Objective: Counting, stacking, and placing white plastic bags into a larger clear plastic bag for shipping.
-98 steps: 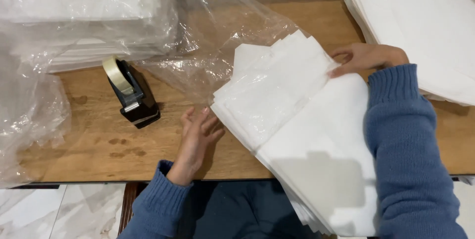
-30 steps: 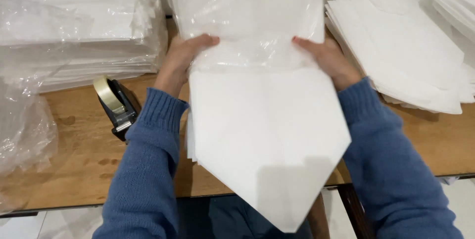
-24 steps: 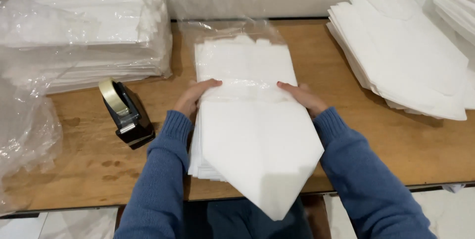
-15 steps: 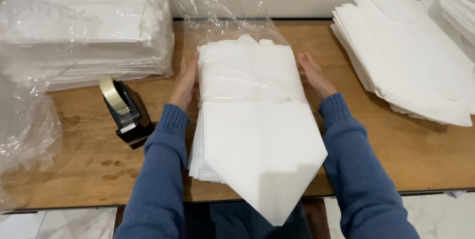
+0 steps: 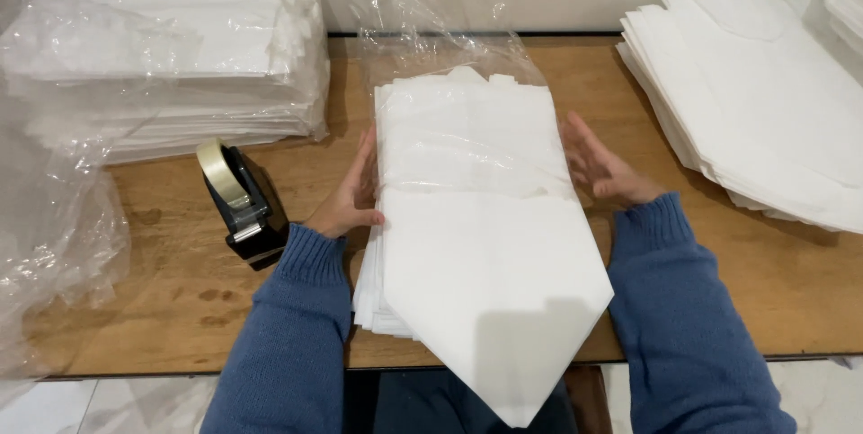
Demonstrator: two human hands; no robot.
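Bracing a stack of white sheets (image 5: 485,263) from both sides, we are sitting at a wooden table (image 5: 746,281) with both forearms in blue sleeves reaching forward. Our left hand (image 5: 352,196) is pressing flat against the stack's left edge, palm turned inward, fingers straight and held together, pointing away from us, thumb resting on top near the edge. Our right hand (image 5: 600,167) is mirroring it on the right edge, palm facing left, fingers stretched out and slightly fanned apart, touching or just beside the sheets; exact contact we cannot tell. Neither hand is gripping anything.

The stack is lying in the middle of the table, its far half sitting inside a clear plastic bag (image 5: 449,57) whose mouth is ending right about where our hands are. The near half is bare, tapering to a point that is overhanging the table's front edge toward our lap.

A tape dispenser (image 5: 241,205) is standing just left of our left wrist. A bagged pile of white sheets (image 5: 171,48) is occupying the far left corner, with loose crumpled plastic (image 5: 49,245) spilling along the left edge. An unwrapped pile of white sheets (image 5: 764,110) is lying at the far right, well apart from our right hand.
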